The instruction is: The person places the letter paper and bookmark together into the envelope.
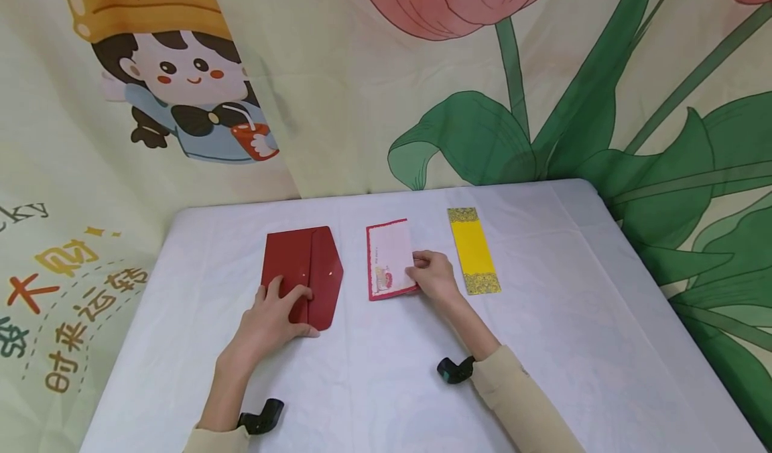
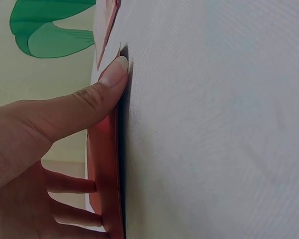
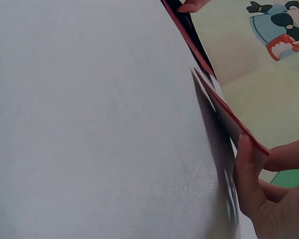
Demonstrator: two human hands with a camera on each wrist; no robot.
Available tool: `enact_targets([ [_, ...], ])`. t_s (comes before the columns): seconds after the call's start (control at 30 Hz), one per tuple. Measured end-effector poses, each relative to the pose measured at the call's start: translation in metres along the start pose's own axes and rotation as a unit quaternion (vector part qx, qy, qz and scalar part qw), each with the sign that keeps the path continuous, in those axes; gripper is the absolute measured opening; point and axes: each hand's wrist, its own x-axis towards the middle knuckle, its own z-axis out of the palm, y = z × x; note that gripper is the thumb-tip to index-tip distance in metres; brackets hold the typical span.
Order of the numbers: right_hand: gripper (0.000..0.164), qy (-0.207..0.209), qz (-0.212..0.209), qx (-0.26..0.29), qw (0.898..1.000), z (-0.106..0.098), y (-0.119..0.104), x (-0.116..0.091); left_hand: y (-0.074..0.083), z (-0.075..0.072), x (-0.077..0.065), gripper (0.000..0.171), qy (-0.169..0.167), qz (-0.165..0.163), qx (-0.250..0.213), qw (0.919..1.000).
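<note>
My left hand (image 1: 271, 319) rests spread on a dark red envelope (image 1: 286, 252) lying at the left of the table with its pointed flap to the right. In the left wrist view, its thumb touches the envelope's near edge and the fingers (image 2: 72, 184) reach onto the top. At the middle, my right hand (image 1: 434, 277) pinches the right edge of a pale pink card (image 1: 389, 252) with a red border and small print. The right wrist view shows this card (image 3: 229, 117) tilted, its held side raised off the cloth.
A yellow strip (image 1: 473, 245) with glittery gold ends lies right of the card. White cloth covers the table (image 1: 374, 386). A printed curtain (image 1: 338, 104) hangs behind the far edge. Black wrist cameras sit by the left wrist (image 1: 261, 418) and right wrist (image 1: 454, 370).
</note>
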Motion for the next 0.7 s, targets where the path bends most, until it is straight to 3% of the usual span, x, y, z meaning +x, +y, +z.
enact_targets([
  [0.27, 0.043, -0.064, 0.013, 0.12, 0.991, -0.005, 0.004, -0.004, -0.001, 0.001, 0.0, 0.069, 0.001, -0.004, -0.004, 1.0],
  [0.7, 0.042, -0.081, -0.003, 0.159, 0.984, -0.004, 0.011, -0.005, -0.002, -0.001, 0.001, 0.066, 0.001, -0.005, -0.009, 0.9999],
])
